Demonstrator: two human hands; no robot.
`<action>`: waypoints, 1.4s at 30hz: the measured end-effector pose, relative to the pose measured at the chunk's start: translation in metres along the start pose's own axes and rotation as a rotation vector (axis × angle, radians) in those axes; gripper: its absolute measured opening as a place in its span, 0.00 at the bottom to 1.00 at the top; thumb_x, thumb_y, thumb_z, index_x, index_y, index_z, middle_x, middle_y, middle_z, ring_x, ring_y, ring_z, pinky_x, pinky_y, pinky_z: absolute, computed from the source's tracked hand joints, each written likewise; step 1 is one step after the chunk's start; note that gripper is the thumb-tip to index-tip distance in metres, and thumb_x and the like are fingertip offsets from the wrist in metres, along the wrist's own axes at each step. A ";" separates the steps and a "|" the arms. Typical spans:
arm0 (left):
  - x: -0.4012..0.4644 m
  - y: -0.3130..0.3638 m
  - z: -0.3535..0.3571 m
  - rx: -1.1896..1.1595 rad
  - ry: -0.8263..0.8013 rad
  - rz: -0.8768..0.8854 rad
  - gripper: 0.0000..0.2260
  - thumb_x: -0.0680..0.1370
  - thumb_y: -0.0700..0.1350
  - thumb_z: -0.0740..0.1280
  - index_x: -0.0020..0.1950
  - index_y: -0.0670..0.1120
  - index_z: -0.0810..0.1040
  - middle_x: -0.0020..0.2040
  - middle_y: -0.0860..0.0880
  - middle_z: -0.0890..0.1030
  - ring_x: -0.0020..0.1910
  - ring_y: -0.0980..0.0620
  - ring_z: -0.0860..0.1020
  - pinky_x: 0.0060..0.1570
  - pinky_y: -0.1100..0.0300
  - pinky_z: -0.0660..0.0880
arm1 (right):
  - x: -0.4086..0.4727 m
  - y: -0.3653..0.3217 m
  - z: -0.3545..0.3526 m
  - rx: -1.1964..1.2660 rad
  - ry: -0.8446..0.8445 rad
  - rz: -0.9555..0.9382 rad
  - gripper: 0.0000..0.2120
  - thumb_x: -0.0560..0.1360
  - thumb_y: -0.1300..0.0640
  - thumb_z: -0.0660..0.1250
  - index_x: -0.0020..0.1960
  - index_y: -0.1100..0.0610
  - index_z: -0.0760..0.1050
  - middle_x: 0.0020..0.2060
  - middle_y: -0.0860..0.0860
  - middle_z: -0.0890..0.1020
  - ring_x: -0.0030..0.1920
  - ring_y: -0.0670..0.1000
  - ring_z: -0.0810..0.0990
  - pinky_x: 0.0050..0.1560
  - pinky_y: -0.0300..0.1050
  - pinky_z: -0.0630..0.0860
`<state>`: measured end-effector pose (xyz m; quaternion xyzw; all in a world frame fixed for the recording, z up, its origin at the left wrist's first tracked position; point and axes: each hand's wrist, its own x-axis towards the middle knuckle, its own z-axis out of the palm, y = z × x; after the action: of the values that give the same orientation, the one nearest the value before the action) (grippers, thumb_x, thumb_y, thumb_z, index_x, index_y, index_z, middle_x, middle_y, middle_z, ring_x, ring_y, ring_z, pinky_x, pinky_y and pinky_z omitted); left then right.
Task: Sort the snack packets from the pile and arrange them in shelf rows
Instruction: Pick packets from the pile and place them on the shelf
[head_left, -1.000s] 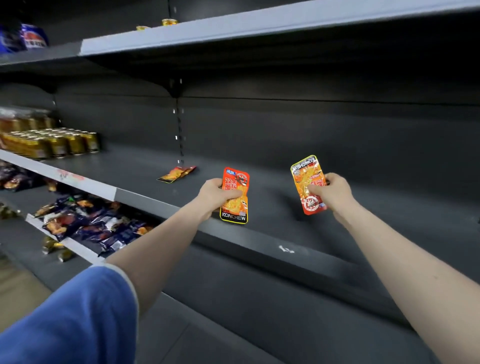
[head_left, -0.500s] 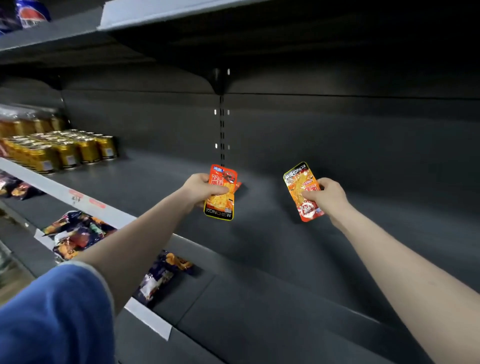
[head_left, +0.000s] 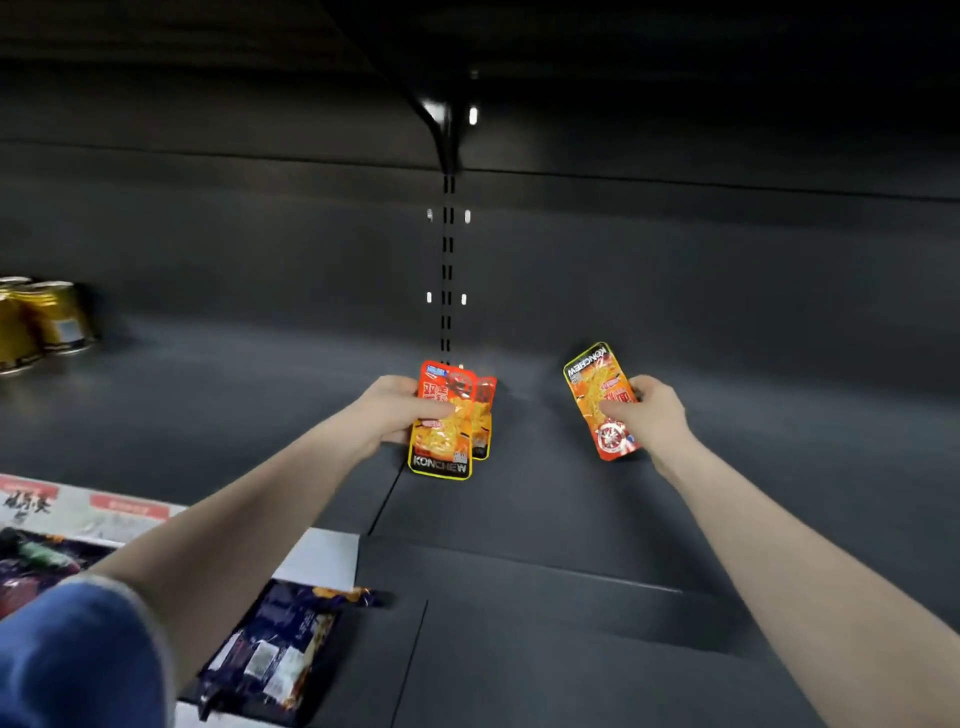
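With both arms stretched over the dark shelf (head_left: 545, 509), I see gold cans (head_left: 44, 322) far left at its back and dark snack bags (head_left: 270, 654) on the lower shelf near left. My left hand (head_left: 400, 410) grips an orange-red KONCHEW packet (head_left: 441, 436) upright, label facing me, thumb across its front, right in front of a second matching packet (head_left: 483, 415) that sits just behind it near the slotted upright at the back; whether the two touch I can't tell. My right hand (head_left: 649, 415) pinches another orange packet (head_left: 597, 395) upside down and tilted left, well right of the first two, above the shelf.
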<state>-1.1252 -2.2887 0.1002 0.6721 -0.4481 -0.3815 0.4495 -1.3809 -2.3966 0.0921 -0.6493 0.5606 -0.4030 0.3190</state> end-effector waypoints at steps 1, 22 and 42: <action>0.002 -0.001 0.003 -0.004 -0.017 0.009 0.06 0.74 0.39 0.71 0.50 0.43 0.79 0.43 0.48 0.83 0.34 0.57 0.81 0.35 0.66 0.79 | 0.000 0.000 0.002 -0.015 0.013 0.007 0.04 0.70 0.61 0.68 0.43 0.56 0.73 0.39 0.52 0.80 0.43 0.55 0.79 0.46 0.48 0.75; 0.009 -0.021 0.037 0.723 0.247 0.078 0.23 0.74 0.65 0.64 0.49 0.43 0.73 0.50 0.46 0.81 0.51 0.45 0.79 0.44 0.55 0.73 | -0.004 0.002 0.005 -0.010 0.047 0.025 0.06 0.74 0.60 0.67 0.49 0.59 0.74 0.43 0.55 0.80 0.44 0.55 0.78 0.45 0.46 0.74; -0.010 -0.058 -0.064 1.047 0.406 0.050 0.21 0.79 0.59 0.59 0.63 0.46 0.73 0.62 0.42 0.72 0.63 0.41 0.69 0.61 0.52 0.67 | -0.028 -0.032 -0.016 0.323 -0.178 -0.144 0.12 0.69 0.67 0.72 0.48 0.55 0.79 0.41 0.51 0.83 0.34 0.43 0.81 0.33 0.34 0.76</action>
<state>-1.0549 -2.2517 0.0662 0.8547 -0.4977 0.0396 0.1421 -1.3810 -2.3629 0.1230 -0.6610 0.4106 -0.4504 0.4377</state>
